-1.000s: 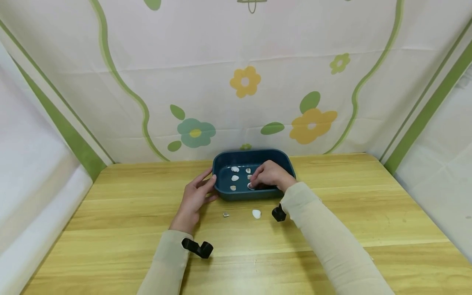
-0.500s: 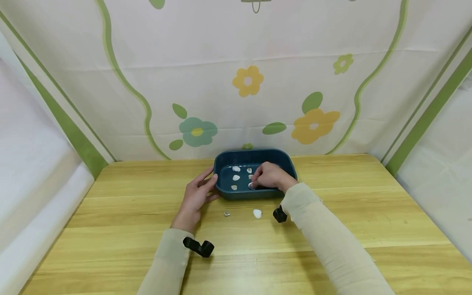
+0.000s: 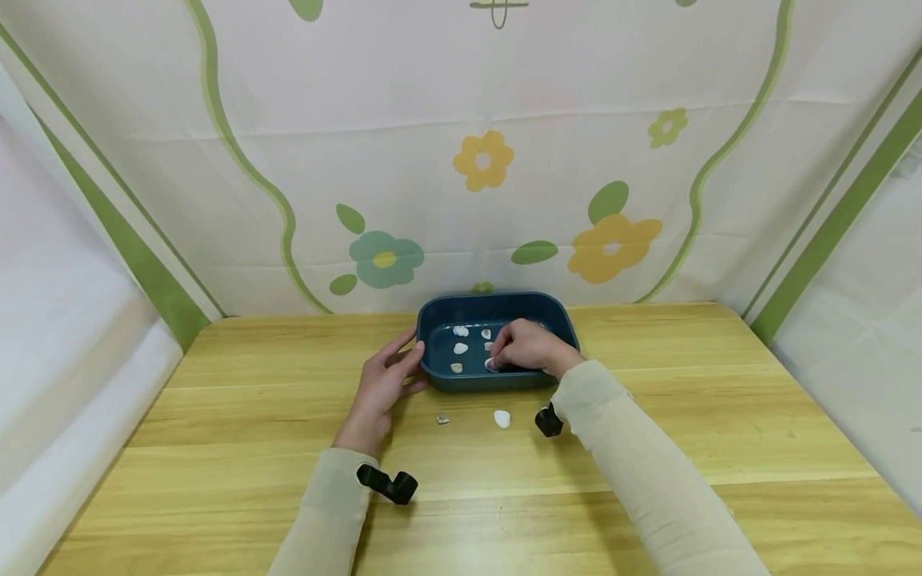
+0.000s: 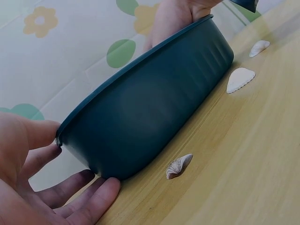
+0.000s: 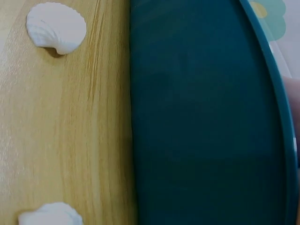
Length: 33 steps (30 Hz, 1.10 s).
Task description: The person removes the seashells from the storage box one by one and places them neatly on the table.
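Note:
A dark blue rectangular basin [image 3: 461, 382] stands against the cloth. My left hand [image 3: 382, 388] grips its left end; in the left wrist view the thumb and forefinger pinch the rim, the other fingers lie at the wall's foot. Inside the basin, my right hand [image 3: 531, 347] pinches a white seashell [image 3: 491, 365] near the front wall. Several small seashells [image 3: 460, 348] lie on the basin floor to its left, in two columns. The right part of the floor is hidden behind my right hand. In the right wrist view the basin wall [image 5: 206, 112] blocks the fingers.
On the wooden table [image 3: 238, 448] before the basin lie a small grey-white shell [image 3: 442, 420] and a larger white shell [image 3: 502, 418]. A third shell [image 4: 259, 48] shows farther right in the left wrist view. Flowered cloth [image 3: 403, 184] rises right behind the basin.
The right hand stays at the same white seashell, with only a slight shift of its wrist. The left hand and the basin hold their places; the head view shifts a little.

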Each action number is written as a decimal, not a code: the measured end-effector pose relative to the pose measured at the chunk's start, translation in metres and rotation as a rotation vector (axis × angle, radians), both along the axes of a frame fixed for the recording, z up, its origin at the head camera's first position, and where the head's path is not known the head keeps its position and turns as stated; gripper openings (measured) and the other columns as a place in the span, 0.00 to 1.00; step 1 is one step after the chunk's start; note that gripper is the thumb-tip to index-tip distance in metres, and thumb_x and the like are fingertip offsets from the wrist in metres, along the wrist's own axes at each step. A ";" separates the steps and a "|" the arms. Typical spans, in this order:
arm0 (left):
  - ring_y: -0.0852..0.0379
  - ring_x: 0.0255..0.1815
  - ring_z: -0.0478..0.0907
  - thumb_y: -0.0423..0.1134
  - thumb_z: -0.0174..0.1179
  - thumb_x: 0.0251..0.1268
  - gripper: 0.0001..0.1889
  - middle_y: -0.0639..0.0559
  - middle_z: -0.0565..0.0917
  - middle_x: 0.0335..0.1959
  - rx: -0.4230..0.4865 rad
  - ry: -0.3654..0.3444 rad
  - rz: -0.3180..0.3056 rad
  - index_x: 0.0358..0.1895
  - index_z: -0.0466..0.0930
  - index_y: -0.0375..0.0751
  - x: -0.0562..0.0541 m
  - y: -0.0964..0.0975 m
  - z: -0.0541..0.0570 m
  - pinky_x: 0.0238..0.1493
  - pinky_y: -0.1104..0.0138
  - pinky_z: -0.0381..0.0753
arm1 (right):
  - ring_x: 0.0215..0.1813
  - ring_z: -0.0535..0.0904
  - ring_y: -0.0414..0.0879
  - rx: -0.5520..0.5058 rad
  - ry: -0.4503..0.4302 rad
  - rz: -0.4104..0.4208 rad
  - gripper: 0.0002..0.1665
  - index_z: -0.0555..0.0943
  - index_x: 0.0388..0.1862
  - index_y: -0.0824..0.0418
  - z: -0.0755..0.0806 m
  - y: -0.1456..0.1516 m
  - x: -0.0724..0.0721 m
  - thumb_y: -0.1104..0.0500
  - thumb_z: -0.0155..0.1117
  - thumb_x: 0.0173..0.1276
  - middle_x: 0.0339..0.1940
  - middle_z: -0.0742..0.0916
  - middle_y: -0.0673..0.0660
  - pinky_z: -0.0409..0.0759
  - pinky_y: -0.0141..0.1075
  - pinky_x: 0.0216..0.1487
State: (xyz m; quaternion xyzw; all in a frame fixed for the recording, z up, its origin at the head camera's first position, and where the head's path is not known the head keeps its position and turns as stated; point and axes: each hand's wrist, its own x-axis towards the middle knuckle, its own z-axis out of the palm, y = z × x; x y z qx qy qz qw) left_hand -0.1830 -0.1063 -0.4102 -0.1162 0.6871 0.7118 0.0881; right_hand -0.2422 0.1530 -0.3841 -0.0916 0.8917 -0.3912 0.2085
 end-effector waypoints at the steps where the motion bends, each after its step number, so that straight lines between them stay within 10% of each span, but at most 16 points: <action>1: 0.51 0.57 0.84 0.52 0.62 0.82 0.24 0.43 0.81 0.71 0.000 0.001 0.001 0.76 0.77 0.64 0.000 0.000 0.000 0.61 0.57 0.90 | 0.57 0.86 0.52 -0.005 -0.001 0.001 0.04 0.88 0.43 0.62 0.000 0.000 0.000 0.62 0.71 0.74 0.55 0.91 0.59 0.86 0.45 0.61; 33: 0.51 0.57 0.84 0.52 0.63 0.81 0.25 0.43 0.81 0.72 -0.001 0.006 -0.003 0.76 0.77 0.63 0.000 0.000 0.000 0.61 0.57 0.90 | 0.45 0.84 0.49 -0.120 -0.024 -0.030 0.05 0.86 0.45 0.63 -0.002 0.001 -0.004 0.63 0.72 0.74 0.47 0.90 0.57 0.83 0.38 0.50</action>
